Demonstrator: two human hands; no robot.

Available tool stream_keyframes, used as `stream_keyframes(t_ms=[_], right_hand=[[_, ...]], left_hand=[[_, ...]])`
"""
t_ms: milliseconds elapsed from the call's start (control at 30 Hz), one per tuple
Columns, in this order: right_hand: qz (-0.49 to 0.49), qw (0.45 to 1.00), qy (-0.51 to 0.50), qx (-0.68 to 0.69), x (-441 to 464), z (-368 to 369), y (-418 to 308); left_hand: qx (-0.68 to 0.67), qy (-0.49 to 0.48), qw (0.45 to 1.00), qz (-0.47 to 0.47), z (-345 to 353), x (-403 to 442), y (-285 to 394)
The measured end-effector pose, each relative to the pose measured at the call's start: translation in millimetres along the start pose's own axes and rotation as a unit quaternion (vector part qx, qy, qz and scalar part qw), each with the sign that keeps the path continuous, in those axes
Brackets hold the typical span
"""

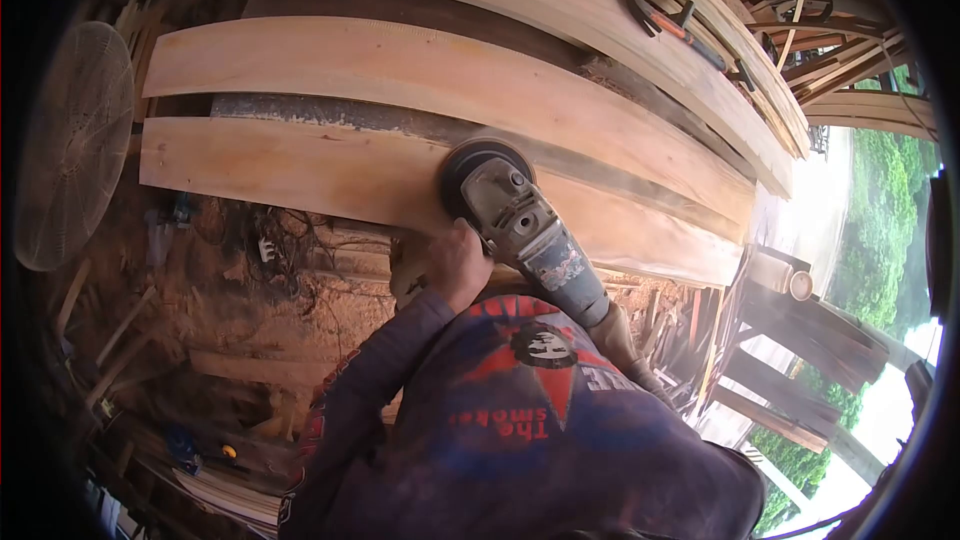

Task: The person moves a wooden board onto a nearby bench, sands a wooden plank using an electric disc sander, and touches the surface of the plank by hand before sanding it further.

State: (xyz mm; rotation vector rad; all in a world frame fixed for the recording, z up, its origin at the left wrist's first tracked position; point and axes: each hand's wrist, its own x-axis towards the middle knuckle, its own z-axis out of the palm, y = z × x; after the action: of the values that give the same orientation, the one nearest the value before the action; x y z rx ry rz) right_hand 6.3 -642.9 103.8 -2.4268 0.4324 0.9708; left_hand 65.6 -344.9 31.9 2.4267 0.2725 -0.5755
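Note:
An angle grinder (545,240) with a round sanding disc (487,155) lies across the nearest wooden plank (300,165). Its disc rests on the plank's face, around the middle of its length. My left hand (458,265) is closed at the left side of the grinder's head, where a side handle would be; the handle itself is hidden. At the rear of the body, my right hand (614,334) is wrapped around the grinder, partly covered by my shirt. Pale dust hangs over the plank to the right of the disc.
More planks (450,70) lie parallel beyond this one, with dark gaps between them. An orange-handled tool with dark metal ends (672,28) sits on the far boards. A large fan (75,145) stands at left. Cables (275,240) and sawdust cover the ground nearby.

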Motion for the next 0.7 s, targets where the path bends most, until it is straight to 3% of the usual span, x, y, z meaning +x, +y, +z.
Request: stream_keyframes(t_ms=[233,300,467,567,700], right_hand=[[0.063,0.996,0.043,0.035,-27,-29,31],[0.056,0.993,0.058,0.082,-32,-30,60],[0.081,0.982,0.083,0.148,-46,-40,106],[0.113,0.981,0.077,0.138,-50,-39,154],[0.070,0.977,0.099,0.178,-49,-41,238]], left_hand=[[-0.009,-0.070,0.993,0.094,29,13,61],[-0.031,-0.158,0.983,0.086,43,18,82],[0.008,-0.183,0.972,0.147,83,22,127],[0.015,-0.192,0.967,0.164,109,21,155],[0.023,-0.215,0.959,0.183,144,17,201]])
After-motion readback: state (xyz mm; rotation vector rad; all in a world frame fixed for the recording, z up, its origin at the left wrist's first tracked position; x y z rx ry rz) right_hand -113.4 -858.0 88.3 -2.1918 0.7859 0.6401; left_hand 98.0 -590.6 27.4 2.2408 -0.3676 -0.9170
